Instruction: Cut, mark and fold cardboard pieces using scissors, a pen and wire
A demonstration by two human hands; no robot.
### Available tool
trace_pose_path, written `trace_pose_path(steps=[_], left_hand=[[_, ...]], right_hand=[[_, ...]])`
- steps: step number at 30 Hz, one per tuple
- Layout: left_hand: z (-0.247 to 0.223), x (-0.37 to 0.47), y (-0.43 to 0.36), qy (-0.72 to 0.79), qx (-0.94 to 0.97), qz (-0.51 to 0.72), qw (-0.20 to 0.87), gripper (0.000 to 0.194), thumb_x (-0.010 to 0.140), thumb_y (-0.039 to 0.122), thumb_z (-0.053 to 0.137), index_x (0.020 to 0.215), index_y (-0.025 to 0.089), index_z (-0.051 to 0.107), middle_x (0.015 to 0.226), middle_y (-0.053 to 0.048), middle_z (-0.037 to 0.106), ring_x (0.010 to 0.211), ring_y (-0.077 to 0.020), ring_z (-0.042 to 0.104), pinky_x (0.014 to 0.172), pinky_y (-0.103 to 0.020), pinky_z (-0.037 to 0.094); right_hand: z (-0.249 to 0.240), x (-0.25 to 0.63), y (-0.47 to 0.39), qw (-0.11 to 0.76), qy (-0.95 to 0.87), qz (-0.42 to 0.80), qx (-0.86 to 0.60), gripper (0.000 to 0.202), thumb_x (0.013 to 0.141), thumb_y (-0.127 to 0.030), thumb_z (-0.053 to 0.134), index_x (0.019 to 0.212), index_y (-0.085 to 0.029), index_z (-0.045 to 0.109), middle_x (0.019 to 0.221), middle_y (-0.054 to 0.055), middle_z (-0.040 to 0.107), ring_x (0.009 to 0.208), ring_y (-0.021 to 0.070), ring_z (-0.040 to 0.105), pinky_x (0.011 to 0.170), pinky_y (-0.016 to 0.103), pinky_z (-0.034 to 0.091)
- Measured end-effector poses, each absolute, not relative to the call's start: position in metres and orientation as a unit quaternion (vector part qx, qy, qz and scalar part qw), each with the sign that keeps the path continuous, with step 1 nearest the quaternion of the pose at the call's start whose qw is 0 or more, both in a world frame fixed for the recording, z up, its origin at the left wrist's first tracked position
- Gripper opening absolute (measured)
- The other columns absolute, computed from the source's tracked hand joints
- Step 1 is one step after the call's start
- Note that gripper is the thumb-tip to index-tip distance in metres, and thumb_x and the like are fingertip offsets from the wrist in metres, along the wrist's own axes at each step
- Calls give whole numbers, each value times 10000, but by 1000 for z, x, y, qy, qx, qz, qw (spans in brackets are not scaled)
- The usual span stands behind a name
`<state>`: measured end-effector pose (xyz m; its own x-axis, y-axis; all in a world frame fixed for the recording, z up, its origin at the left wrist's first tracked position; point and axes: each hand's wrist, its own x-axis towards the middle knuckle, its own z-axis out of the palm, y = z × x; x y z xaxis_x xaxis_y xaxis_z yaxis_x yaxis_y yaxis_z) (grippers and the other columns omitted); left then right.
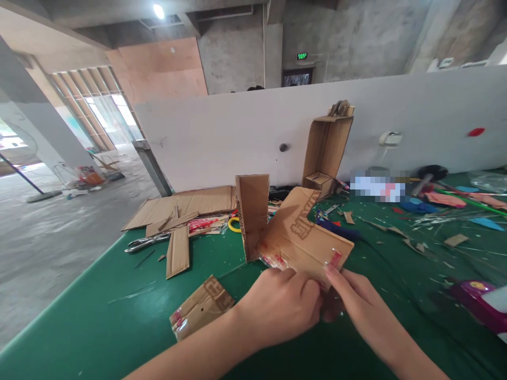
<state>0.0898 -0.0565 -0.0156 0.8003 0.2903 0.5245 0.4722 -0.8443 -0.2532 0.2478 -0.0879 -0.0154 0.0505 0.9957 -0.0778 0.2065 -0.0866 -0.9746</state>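
A bent piece of cardboard [304, 232] with brown printing and bits of clear and red tape is held up over the green table. My left hand [283, 298] is closed on its near edge, knuckles upward. On the right corner my right hand [352, 290] pinches the same cardboard, thumb on top. Against its left side stands an upright cardboard panel [252, 211]; whether the two are joined I cannot tell. A smaller taped cardboard piece [204, 306] lies flat to the left of my left forearm.
Scissors [146, 241], cardboard strips [178, 253] and a yellow ring [234, 225] lie left. A tall open cardboard box [328, 153] stands by the white partition [214, 137]. Scraps and sticks litter the right side, where a purple object [479, 303] sits at the edge.
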Motion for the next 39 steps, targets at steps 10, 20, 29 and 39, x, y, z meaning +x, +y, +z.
trace_pose_path(steps=[10, 20, 29, 39], left_hand=[[-13, 86, -54, -167, -931, -320, 60, 242, 908, 157, 344, 705, 166, 473, 625, -1, 528, 553, -115, 484, 501, -241, 395], [4, 79, -52, -243, -927, -272, -82, 237, 955, 236, 340, 826, 163, 525, 786, -29, 597, 653, -120, 549, 584, -225, 464], [21, 77, -53, -325, -877, -326, -139, 202, 939, 230, 393, 778, 183, 506, 727, 5, 575, 642, -107, 538, 579, -208, 435], [40, 63, -44, -334, -871, -350, -86, 232, 940, 278, 413, 760, 181, 522, 671, 25, 548, 579, -91, 504, 525, -203, 392]], right_hand=[[-21, 240, -99, 420, -510, 497, -563, 593, 841, -676, 348, 610, -169, 553, 532, 24, 573, 556, 171, 597, 609, 301, 495], [-25, 244, -103, 360, -704, 326, -519, 437, 936, -481, 306, 724, -195, 561, 683, 38, 625, 650, 168, 613, 584, 286, 498], [-19, 246, -109, 416, -761, 173, -466, 330, 961, -279, 313, 728, -211, 536, 590, -14, 587, 512, 118, 572, 505, 237, 436], [-3, 243, -119, 413, -756, 158, -483, 371, 951, -293, 326, 669, -217, 554, 541, -10, 602, 470, 118, 583, 481, 228, 448]])
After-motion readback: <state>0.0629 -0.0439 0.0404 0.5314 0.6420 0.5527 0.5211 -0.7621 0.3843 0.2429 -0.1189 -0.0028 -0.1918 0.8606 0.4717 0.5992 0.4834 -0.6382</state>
